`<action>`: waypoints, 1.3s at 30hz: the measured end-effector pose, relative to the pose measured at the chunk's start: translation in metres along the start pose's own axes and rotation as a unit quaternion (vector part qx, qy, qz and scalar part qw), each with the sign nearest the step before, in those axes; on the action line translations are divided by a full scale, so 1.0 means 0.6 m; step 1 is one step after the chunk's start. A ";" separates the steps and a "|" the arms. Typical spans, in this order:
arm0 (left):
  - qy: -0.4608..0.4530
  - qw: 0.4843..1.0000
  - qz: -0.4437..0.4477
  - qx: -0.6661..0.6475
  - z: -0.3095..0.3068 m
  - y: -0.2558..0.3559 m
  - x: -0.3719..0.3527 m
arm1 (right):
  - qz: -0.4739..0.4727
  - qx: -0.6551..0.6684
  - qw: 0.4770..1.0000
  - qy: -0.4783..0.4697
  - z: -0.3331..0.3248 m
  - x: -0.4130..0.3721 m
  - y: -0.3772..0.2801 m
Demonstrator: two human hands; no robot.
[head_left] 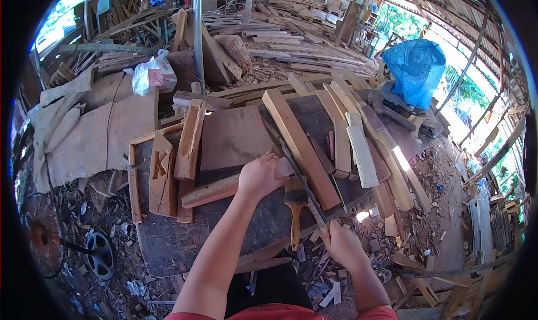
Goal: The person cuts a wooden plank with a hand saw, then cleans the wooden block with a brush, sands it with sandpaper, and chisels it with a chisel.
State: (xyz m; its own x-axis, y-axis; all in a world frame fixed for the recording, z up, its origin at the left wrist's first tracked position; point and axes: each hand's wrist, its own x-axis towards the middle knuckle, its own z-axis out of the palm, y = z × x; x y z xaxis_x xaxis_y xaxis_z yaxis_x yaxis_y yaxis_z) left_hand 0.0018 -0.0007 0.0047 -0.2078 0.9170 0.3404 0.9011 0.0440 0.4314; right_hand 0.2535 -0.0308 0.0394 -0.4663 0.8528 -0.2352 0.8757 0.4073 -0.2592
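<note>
Open-sided timber shed, with planks and offcuts stacked on a dark workbench [168, 247]. Landmark is the paintbrush [295, 199], lying handle-down near the bench's front edge. Left hand [259, 177] is just left of the brush head, fingers together and curled over a wooden billet [210, 191], pressing it to the bench. The billet's long axis runs from beside the brush out to the left, dipping slightly. Right hand [343, 246] is below and right of the brush, closed round the near end of a saw [307, 192]. The blade's long axis rises up-left past the brush's right side and meets the billet's right end just beyond the left fingertips. Blade and billet cross at a steep angle. The left hand is nearer to that crossing point.
</note>
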 end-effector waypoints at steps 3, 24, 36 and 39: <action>0.002 1.000 0.013 0.001 0.005 -0.005 0.001 | -0.034 0.023 0.999 0.031 -0.004 0.057 -0.023; -0.035 0.999 -0.014 -0.011 -0.006 0.001 0.000 | -0.054 -0.032 0.998 0.020 0.022 -0.030 0.021; 0.007 1.000 0.004 0.027 -0.001 0.001 -0.001 | -0.004 0.004 1.000 -0.021 -0.044 -0.033 0.003; 0.008 1.000 0.008 0.023 0.003 -0.003 0.000 | -0.009 -0.005 1.000 -0.015 -0.049 -0.032 0.011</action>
State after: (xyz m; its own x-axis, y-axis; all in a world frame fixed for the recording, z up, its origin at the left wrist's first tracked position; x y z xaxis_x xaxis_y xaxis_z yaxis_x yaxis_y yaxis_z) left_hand 0.0011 -0.0001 0.0024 -0.1996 0.9109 0.3610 0.9210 0.0487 0.3865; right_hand 0.2716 -0.0347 0.0695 -0.4861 0.8346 -0.2592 0.8680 0.4265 -0.2544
